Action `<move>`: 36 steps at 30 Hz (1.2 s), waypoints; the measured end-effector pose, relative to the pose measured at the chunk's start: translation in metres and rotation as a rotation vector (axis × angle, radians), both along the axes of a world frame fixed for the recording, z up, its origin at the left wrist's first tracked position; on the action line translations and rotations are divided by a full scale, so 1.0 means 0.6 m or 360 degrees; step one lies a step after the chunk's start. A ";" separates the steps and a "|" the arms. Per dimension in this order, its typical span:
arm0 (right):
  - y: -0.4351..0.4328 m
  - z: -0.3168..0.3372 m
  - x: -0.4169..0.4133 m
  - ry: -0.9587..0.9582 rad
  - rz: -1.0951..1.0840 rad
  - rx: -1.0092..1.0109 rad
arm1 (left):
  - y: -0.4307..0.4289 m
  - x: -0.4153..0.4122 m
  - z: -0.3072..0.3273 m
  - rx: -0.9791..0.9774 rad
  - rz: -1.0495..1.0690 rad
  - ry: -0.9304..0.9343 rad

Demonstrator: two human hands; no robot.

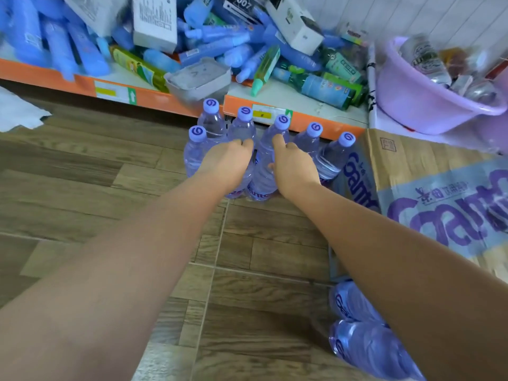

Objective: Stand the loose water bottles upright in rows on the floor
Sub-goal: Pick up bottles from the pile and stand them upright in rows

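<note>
Several clear water bottles with purple caps stand upright on the wood-pattern floor (82, 188) below the orange shelf edge. My left hand (226, 163) grips one upright bottle (243, 127) around its body, fingers curled over it. My right hand (292, 167) grips the neighbouring upright bottle (264, 171), thumb on its near side. Another upright bottle (193, 154) stands left of my left hand, and one (334, 155) stands right of my right hand. Two loose bottles (365, 342) lie on their sides at the lower right, partly hidden by my right forearm.
A cardboard bottle carton (428, 182) lies right of the row. The low orange-edged shelf (154, 97) behind is piled with blue bottles and boxes, with a grey tray (199, 78) at its edge. A purple basin (428, 103) of items sits far right.
</note>
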State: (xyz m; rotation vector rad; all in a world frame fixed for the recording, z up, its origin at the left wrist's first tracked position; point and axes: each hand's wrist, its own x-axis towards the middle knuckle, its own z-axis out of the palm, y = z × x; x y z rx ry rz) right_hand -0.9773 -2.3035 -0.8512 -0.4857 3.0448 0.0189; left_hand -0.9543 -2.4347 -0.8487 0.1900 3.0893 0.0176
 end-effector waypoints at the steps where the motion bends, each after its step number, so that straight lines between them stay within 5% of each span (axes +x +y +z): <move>1: 0.007 0.004 0.011 -0.0005 0.0032 0.0037 | 0.005 0.011 -0.001 -0.0028 -0.0023 0.0001; 24: 0.227 0.138 0.401 -0.0488 0.0566 -0.0362 | 0.195 0.476 0.135 -0.0218 0.0479 -0.0492; 36: 0.347 0.070 0.499 -0.0533 0.0467 -0.0151 | 0.277 0.516 0.068 -0.0147 0.0031 -0.0527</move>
